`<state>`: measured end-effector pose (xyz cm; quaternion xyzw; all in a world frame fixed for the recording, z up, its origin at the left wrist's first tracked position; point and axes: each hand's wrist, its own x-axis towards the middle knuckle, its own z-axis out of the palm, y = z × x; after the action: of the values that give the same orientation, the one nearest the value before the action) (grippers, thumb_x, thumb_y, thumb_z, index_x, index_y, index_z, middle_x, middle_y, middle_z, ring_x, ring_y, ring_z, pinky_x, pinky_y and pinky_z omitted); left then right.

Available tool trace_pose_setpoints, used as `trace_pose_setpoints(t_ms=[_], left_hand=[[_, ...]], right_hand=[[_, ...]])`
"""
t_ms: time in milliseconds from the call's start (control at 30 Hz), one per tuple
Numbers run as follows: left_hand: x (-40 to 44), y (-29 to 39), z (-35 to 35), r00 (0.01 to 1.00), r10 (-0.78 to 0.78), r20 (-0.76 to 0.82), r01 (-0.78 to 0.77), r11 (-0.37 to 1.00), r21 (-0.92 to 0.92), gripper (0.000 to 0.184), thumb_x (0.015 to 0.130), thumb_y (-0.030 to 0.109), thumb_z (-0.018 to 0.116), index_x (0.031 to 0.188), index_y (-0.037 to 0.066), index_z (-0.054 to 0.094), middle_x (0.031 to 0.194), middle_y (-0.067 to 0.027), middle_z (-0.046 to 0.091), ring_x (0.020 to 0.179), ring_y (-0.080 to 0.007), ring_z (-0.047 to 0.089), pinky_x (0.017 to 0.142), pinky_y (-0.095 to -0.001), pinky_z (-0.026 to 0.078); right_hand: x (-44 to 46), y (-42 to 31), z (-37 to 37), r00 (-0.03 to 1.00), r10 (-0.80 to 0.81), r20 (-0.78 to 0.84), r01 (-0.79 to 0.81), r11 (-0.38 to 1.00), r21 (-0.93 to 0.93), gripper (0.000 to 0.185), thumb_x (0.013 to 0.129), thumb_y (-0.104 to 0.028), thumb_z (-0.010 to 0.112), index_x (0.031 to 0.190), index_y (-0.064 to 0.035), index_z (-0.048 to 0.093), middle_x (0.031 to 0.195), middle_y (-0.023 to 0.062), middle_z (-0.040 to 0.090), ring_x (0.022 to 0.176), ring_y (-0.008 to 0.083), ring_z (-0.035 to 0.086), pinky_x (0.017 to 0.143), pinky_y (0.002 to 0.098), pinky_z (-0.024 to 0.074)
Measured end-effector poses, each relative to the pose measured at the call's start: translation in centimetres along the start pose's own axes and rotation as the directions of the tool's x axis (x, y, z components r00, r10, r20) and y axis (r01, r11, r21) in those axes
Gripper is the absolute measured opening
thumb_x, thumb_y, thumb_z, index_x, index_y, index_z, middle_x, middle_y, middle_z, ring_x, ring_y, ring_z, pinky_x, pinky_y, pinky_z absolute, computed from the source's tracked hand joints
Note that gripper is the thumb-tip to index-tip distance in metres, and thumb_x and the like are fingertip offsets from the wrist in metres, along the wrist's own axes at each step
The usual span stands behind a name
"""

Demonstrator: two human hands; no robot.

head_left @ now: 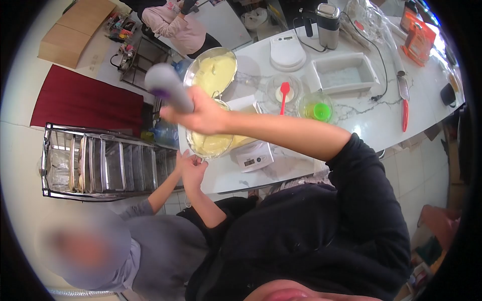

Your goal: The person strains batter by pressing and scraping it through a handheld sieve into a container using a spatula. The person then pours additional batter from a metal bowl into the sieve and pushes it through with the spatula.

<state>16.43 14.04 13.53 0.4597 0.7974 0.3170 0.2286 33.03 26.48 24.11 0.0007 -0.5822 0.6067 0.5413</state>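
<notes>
My right hand (206,113) is closed around a thick grey cylindrical handle (173,88) with a purple band, like that of a hand blender; motion blurs it, and its lower end is hidden. Beneath this hand is a round sieve (211,145) with pale yellow batter in it and a wire hook at its far side. At the sieve's near edge my left hand (193,175) appears closed on its handle, touching a co-worker's hand (181,160). Partly under the sieve, a paper-lined tin (253,106) sits on a white scale (254,159). A metal bowl (189,75) of batter stands behind.
A red spatula (284,93) rests in a glass bowl beside a green cup (322,112). Farther right are a lined loaf tin (344,74), another scale (287,52) and a red-handled knife (404,110). A tray rack (113,163) stands left, near the co-worker (168,246).
</notes>
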Motion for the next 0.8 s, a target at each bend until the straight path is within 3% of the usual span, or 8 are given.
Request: trace_pose_setpoints(t_ms=[67,167,267,333,467,600,700,800], left_hand=[[0.1,0.3,0.0,0.999,-0.021,0.046,0.020,1.000,0.010,0.018,0.059,0.004,0.058,0.056,0.006,0.040,0.051,0.0019,0.039,0.047,-0.0069,0.036,0.044,-0.0206,0.030],[-0.4,0.6,0.1,0.998,0.057,0.005,-0.057,0.998,0.033,0.018,0.059,0.004,0.058,0.056,0.006,0.040,0.052,0.0019,0.039,0.049,-0.0068,0.037,0.047,-0.0204,0.030],[0.0,-0.5,-0.1,1.000,-0.002,0.022,0.004,0.996,-0.084,0.019,0.058,0.004,0.058,0.055,0.006,0.039,0.052,0.0021,0.039,0.051,-0.0065,0.038,0.047,-0.0209,0.030],[0.0,-0.4,-0.1,0.999,0.009,0.046,-0.009,1.000,0.004,0.020,0.058,0.004,0.058,0.054,0.007,0.039,0.052,0.0022,0.040,0.051,-0.0066,0.037,0.047,-0.0211,0.029],[0.5,-0.2,0.5,1.000,-0.030,0.006,0.029,0.999,0.014,0.020,0.058,0.004,0.058,0.053,0.007,0.039,0.051,0.0020,0.039,0.050,-0.0074,0.037,0.046,-0.0215,0.030],[0.0,0.1,0.0,0.999,-0.031,0.008,0.031,1.000,0.001,0.020,0.057,0.005,0.058,0.052,0.007,0.039,0.049,0.0018,0.038,0.047,-0.0084,0.037,0.046,-0.0222,0.031],[0.4,-0.2,-0.1,0.999,0.044,0.026,-0.045,0.998,0.040,0.020,0.057,0.006,0.059,0.052,0.006,0.039,0.048,0.0019,0.038,0.046,-0.0089,0.038,0.046,-0.0222,0.031],[1.1,-0.6,0.3,0.994,0.107,0.025,-0.110,0.979,0.173,0.019,0.057,0.007,0.059,0.052,0.005,0.040,0.048,0.0014,0.040,0.047,-0.0093,0.038,0.046,-0.0226,0.032]], right_hand=[[1.0,-0.5,-0.9,0.995,0.008,-0.104,-0.006,1.000,0.023,0.028,0.074,-0.013,0.056,0.053,0.0006,0.043,0.045,0.0004,0.037,0.046,0.0064,0.033,0.041,0.0271,0.0311],[2.2,-2.3,-1.6,0.963,-0.228,-0.142,0.228,0.973,-0.013,0.032,0.079,-0.016,0.055,0.053,-0.0042,0.042,0.048,-0.0053,0.035,0.047,0.0034,0.030,0.041,0.0230,0.0258],[2.0,-0.4,-2.6,0.977,-0.032,-0.213,0.043,0.998,0.047,0.033,0.079,-0.014,0.055,0.051,-0.0058,0.040,0.045,-0.0039,0.036,0.042,0.0038,0.031,0.038,0.0225,0.0256],[1.6,0.5,-2.6,0.965,0.109,-0.237,-0.065,0.981,0.184,0.034,0.079,-0.014,0.055,0.050,-0.0066,0.039,0.044,-0.0024,0.037,0.038,0.0048,0.033,0.036,0.0226,0.0262],[1.8,-0.5,-1.8,0.964,-0.099,-0.249,0.121,0.990,0.073,0.034,0.079,-0.015,0.055,0.050,-0.0064,0.040,0.044,-0.0021,0.038,0.039,0.0047,0.034,0.037,0.0228,0.0272],[2.4,-0.4,-3.2,0.955,-0.172,-0.241,0.148,0.982,-0.114,0.032,0.079,-0.014,0.055,0.051,-0.0063,0.042,0.045,-0.0031,0.039,0.041,0.0031,0.035,0.037,0.0223,0.0273],[1.3,2.7,-2.8,0.954,0.021,-0.298,0.006,0.996,0.089,0.031,0.078,-0.014,0.056,0.051,-0.0062,0.043,0.045,-0.0036,0.039,0.041,0.0030,0.035,0.037,0.0221,0.0268],[1.2,1.6,-1.7,0.975,-0.023,-0.221,0.055,0.988,0.141,0.030,0.078,-0.014,0.056,0.052,-0.0059,0.043,0.045,-0.0035,0.039,0.041,0.0036,0.035,0.037,0.0220,0.0265]])
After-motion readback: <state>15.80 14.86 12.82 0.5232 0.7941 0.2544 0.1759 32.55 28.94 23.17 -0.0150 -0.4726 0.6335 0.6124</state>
